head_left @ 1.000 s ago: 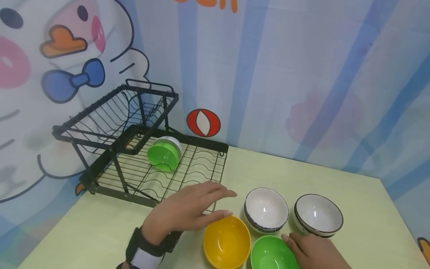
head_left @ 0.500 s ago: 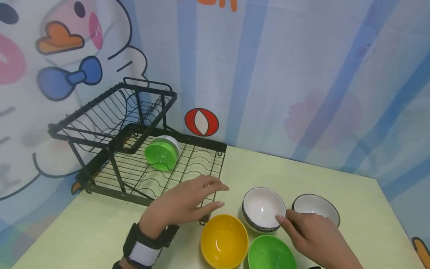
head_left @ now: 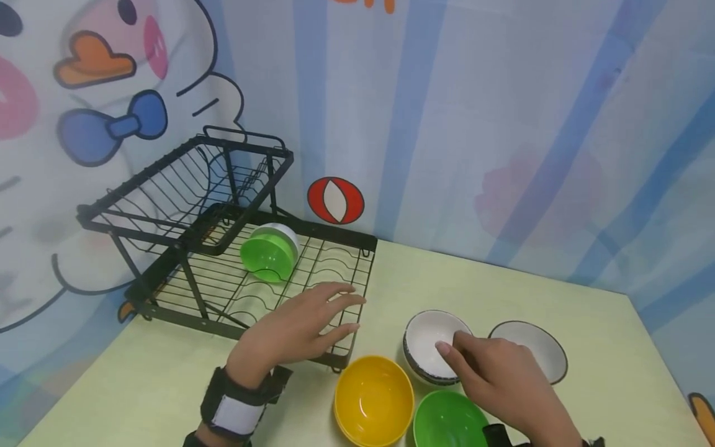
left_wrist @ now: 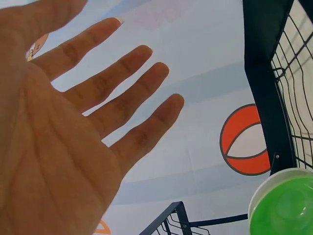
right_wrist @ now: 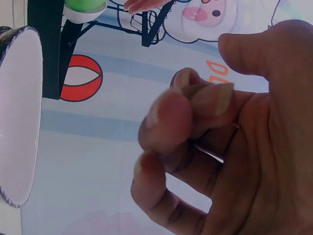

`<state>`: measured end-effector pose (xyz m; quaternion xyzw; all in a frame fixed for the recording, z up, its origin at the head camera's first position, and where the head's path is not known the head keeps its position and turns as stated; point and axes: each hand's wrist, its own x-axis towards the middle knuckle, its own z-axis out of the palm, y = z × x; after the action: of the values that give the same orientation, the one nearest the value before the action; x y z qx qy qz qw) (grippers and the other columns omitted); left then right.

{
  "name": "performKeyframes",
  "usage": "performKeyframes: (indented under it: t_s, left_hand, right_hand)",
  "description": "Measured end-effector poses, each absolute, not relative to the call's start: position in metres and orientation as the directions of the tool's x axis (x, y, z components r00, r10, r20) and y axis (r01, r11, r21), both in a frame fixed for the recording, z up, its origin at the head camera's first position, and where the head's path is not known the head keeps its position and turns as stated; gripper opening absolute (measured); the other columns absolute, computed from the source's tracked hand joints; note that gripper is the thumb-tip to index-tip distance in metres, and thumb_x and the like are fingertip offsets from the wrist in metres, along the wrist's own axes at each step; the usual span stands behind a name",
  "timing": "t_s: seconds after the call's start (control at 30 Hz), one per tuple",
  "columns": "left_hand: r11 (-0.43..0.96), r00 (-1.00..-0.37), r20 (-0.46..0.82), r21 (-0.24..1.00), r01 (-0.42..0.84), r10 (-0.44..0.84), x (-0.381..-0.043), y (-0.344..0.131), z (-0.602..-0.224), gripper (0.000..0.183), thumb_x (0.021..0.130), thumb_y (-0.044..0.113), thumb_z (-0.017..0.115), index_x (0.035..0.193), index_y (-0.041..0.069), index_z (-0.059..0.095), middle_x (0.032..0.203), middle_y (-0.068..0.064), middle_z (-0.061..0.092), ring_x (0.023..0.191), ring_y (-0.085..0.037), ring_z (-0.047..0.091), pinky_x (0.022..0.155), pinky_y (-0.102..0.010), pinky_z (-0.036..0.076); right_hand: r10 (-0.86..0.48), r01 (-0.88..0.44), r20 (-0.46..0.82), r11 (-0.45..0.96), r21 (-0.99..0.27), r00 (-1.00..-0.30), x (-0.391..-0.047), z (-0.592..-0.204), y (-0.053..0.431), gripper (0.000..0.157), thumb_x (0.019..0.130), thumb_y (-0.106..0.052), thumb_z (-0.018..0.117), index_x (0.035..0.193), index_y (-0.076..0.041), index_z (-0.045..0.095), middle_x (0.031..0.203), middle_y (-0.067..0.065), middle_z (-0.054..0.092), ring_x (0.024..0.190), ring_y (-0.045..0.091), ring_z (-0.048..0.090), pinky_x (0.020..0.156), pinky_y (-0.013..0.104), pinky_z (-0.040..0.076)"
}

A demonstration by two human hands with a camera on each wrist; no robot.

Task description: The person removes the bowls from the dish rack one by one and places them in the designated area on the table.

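Observation:
My left hand (head_left: 304,326) hovers above the front right part of the dish rack (head_left: 223,335), fingers spread and holding nothing; the left wrist view shows its bare palm (left_wrist: 63,161). My right hand (head_left: 497,379) is over the right side of a speckled-rim white bowl (head_left: 427,338), its fingers loosely bent. Nothing lies between its thumb and fingers (right_wrist: 166,122) in the right wrist view. In front stand a yellow bowl (head_left: 374,400) and a green bowl (head_left: 447,422). A second white bowl (head_left: 536,347), dark-rimmed, is partly hidden behind my right hand.
On the rack's lower level, a green bowl (head_left: 268,257) leans tilted against a white bowl (head_left: 290,234). The rack's raised upper basket (head_left: 184,192) stands at the left. A printed cloth (head_left: 447,124) hangs behind the pale table (head_left: 586,304).
My right hand has moved up and left from the green bowl to over the speckled-rim white bowl. My left hand has drawn back slightly left and up from the yellow bowl.

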<state>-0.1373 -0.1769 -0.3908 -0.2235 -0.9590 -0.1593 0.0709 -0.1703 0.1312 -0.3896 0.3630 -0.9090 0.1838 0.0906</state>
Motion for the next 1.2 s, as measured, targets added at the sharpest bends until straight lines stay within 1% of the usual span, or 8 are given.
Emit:
performKeyframes:
  t_s: [0.2,0.33,0.43,0.53,0.63,0.83,1.03,1.2]
  left_hand:
    - [0.87,-0.897,0.235,0.243,0.428,0.375,-0.14,-0.181,-0.395,0.046,0.093,0.04,0.054,0.135,0.021,0.048,0.14,-0.008,0.043,0.126,-0.021,0.038,0.103,-0.045,0.04]
    - [0.887,-0.904,0.251,0.225,0.402,0.346,-0.142,-0.189,-0.397,0.048,0.092,0.038,0.057,0.135,0.018,0.048,0.142,-0.011,0.04,0.128,-0.025,0.034,0.105,-0.049,0.037]
    - [0.907,-0.926,0.23,0.232,0.351,0.3,-0.144,-0.195,-0.4,0.052,0.092,0.037,0.057,0.138,0.015,0.045,0.144,-0.014,0.037,0.131,-0.028,0.03,0.107,-0.051,0.034]
    - [0.927,-0.955,0.181,0.257,0.275,0.233,-0.144,-0.201,-0.403,0.057,0.092,0.038,0.056,0.141,0.014,0.04,0.147,-0.019,0.032,0.134,-0.033,0.024,0.108,-0.054,0.03]
    - [0.937,-0.971,0.146,0.269,0.222,0.188,-0.145,-0.207,-0.407,0.06,0.092,0.038,0.056,0.143,0.012,0.038,0.148,-0.022,0.028,0.135,-0.036,0.02,0.109,-0.056,0.027]
    - [0.948,-0.976,0.147,0.252,0.196,0.162,-0.15,-0.216,-0.416,0.061,0.092,0.039,0.055,0.143,0.01,0.036,0.15,-0.024,0.022,0.136,-0.037,0.015,0.109,-0.058,0.023]
    - [0.955,-0.98,0.165,0.257,0.149,0.109,-0.158,-0.229,-0.424,0.066,0.094,0.041,0.051,0.145,0.006,0.029,0.151,-0.025,0.016,0.136,-0.04,0.012,0.109,-0.061,0.021]
    - [0.958,-0.985,0.149,0.263,0.119,0.082,-0.158,-0.24,-0.426,0.067,0.095,0.04,0.048,0.146,0.003,0.026,0.151,-0.027,0.014,0.136,-0.041,0.008,0.11,-0.061,0.016]
  right_hand:
    - [-0.625,-0.695,0.306,0.658,-0.289,-0.718,-0.167,-0.387,0.132,0.039,0.095,-0.043,0.049,0.062,-0.028,0.035,0.047,-0.016,0.021,0.04,0.002,0.021,0.039,0.019,0.02]
    - [-0.623,-0.696,0.309,0.658,-0.288,-0.718,-0.165,-0.384,0.131,0.039,0.095,-0.043,0.049,0.062,-0.028,0.036,0.047,-0.016,0.021,0.04,0.002,0.021,0.039,0.019,0.019]
    - [-0.621,-0.69,0.303,0.665,-0.285,-0.723,-0.165,-0.383,0.131,0.039,0.095,-0.043,0.048,0.062,-0.027,0.036,0.047,-0.015,0.021,0.04,0.002,0.021,0.04,0.02,0.019]
    - [-0.621,-0.687,0.295,0.67,-0.281,-0.727,-0.165,-0.383,0.132,0.039,0.096,-0.044,0.047,0.062,-0.027,0.037,0.047,-0.014,0.022,0.04,0.002,0.022,0.04,0.02,0.02]
    - [-0.621,-0.685,0.291,0.674,-0.277,-0.728,-0.164,-0.383,0.133,0.039,0.096,-0.043,0.047,0.062,-0.027,0.037,0.047,-0.014,0.023,0.04,0.003,0.023,0.04,0.02,0.021]
    - [-0.62,-0.676,0.271,0.688,-0.262,-0.736,-0.164,-0.386,0.133,0.04,0.096,-0.047,0.045,0.062,-0.027,0.038,0.047,-0.014,0.023,0.04,0.003,0.023,0.04,0.021,0.021]
    - [-0.626,-0.684,0.28,0.691,-0.234,-0.728,-0.164,-0.385,0.132,0.04,0.096,-0.046,0.045,0.062,-0.026,0.038,0.048,-0.013,0.023,0.04,0.004,0.025,0.041,0.021,0.022]
    - [-0.621,-0.676,0.27,0.696,-0.241,-0.736,-0.164,-0.384,0.132,0.04,0.096,-0.047,0.043,0.063,-0.026,0.039,0.048,-0.012,0.024,0.04,0.004,0.027,0.041,0.022,0.022]
